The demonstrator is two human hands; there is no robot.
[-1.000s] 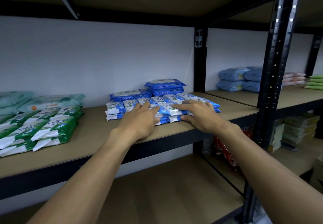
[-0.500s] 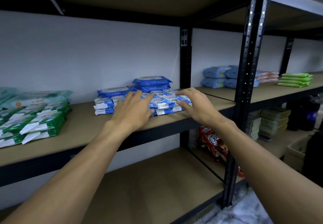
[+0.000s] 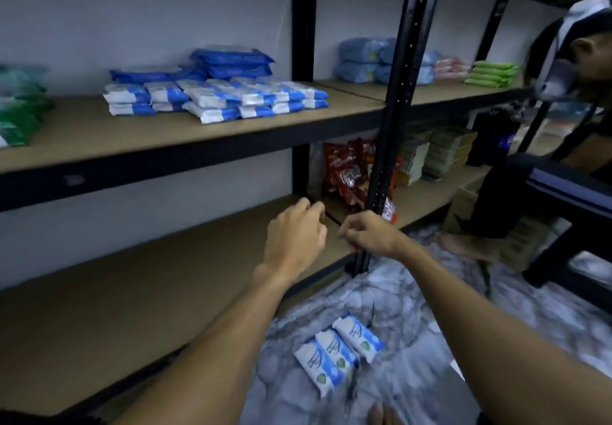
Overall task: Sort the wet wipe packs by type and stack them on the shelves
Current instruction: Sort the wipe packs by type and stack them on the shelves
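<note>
Several blue-and-white wet wipe packs lie stacked on the middle shelf, with darker blue packs behind them. Three more blue-and-white packs lie side by side on the marbled floor below my arms. My left hand and my right hand hang in front of the lower shelf, both with loosely curled fingers and holding nothing. Green packs sit at the shelf's far left.
A black upright post stands just behind my right hand. Light blue, pink and green packs fill the right bay; red bags and boxes sit below. Another person and a dark bench are at the right.
Both hands have left the blue-and-white stack and dropped down to the lower shelf's level. My view has swung down and right, bringing the floor packs and the person into sight.
</note>
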